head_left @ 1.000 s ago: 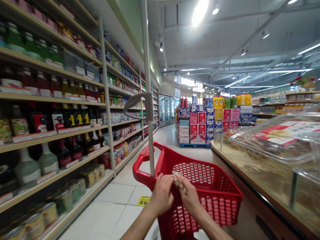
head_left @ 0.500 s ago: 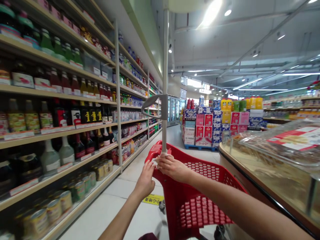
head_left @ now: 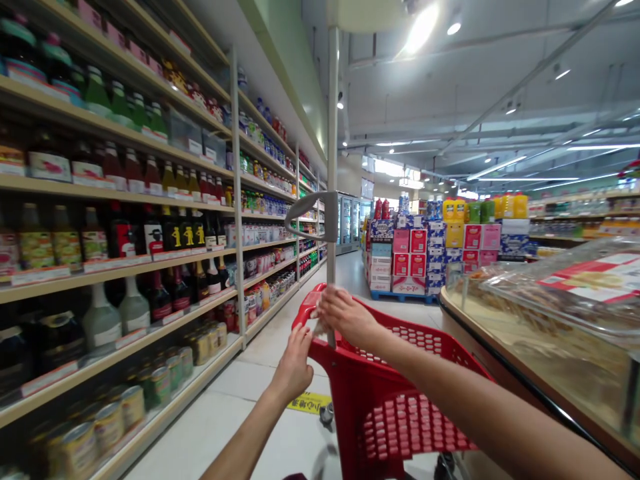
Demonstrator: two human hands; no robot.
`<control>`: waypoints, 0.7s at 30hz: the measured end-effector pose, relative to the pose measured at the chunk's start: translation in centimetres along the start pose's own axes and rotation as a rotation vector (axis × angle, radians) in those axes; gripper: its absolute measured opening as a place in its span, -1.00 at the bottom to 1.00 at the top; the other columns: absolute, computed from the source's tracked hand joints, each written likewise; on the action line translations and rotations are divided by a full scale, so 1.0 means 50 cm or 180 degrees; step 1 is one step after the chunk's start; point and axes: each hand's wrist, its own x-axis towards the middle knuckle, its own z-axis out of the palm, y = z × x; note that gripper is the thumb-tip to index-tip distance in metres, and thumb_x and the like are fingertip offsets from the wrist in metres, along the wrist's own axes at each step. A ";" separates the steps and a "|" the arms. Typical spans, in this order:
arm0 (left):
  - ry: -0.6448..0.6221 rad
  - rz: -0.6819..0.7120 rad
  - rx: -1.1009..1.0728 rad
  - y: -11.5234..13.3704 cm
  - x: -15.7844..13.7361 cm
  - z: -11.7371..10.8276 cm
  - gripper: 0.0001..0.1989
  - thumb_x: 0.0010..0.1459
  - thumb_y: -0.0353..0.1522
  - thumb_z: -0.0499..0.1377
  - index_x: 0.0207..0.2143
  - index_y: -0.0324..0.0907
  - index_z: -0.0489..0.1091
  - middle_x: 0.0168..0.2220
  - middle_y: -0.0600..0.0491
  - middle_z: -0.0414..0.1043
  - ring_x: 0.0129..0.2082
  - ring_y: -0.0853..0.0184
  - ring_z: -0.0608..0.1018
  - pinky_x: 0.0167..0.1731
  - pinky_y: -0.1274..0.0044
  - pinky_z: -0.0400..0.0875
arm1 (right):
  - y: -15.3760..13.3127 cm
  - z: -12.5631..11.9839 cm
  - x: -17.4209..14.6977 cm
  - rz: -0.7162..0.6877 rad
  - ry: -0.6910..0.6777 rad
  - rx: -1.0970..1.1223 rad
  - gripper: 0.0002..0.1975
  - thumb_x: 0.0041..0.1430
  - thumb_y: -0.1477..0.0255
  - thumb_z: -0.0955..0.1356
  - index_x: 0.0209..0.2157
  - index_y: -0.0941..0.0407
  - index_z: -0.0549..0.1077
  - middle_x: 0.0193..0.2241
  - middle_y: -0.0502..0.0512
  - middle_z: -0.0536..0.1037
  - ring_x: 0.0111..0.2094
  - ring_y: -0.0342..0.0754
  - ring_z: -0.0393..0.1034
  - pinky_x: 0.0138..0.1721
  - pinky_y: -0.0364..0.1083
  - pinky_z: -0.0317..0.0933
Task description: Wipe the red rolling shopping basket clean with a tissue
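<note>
A red plastic shopping cart (head_left: 345, 393) stands before me, with a tall grey metal pole (head_left: 331, 147) rising at its near corner. A grey loop handle (head_left: 313, 217) sits partway up that pole. My right hand (head_left: 347, 317) is wrapped around the lower pole with a crumpled whitish wipe (head_left: 320, 325) pressed under its fingers; the wipe is mostly hidden. On the cart's red near rim, to the left of the pole, my left hand (head_left: 293, 367) rests with its fingers curled over the edge.
Long shelves of bottles and cans (head_left: 125, 253) run along the left. A glass-topped display counter (head_left: 540, 347) flanks the cart on the right. Ahead stand stacked drink cartons (head_left: 410, 253) on a blue pallet. A yellow floor sticker (head_left: 310, 403) lies beside the cart.
My right hand has slid a little up the pole with the wipe, baring some pole below it. My left hand stays at the rim.
</note>
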 end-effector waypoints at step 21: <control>-0.0711 -0.1523 -0.3902 0.253 -0.046 0.022 -0.60 -0.10 -0.38 0.06 -0.13 -0.21 0.31 -0.16 -0.02 0.42 -0.13 0.23 0.41 -0.05 0.38 0.23 | -0.224 0.023 -0.172 0.3617 0.1195 0.3112 -0.46 -0.12 0.53 0.31 -0.01 0.12 0.25 -0.01 0.14 0.32 0.02 0.02 0.18 0.03 0.02 0.10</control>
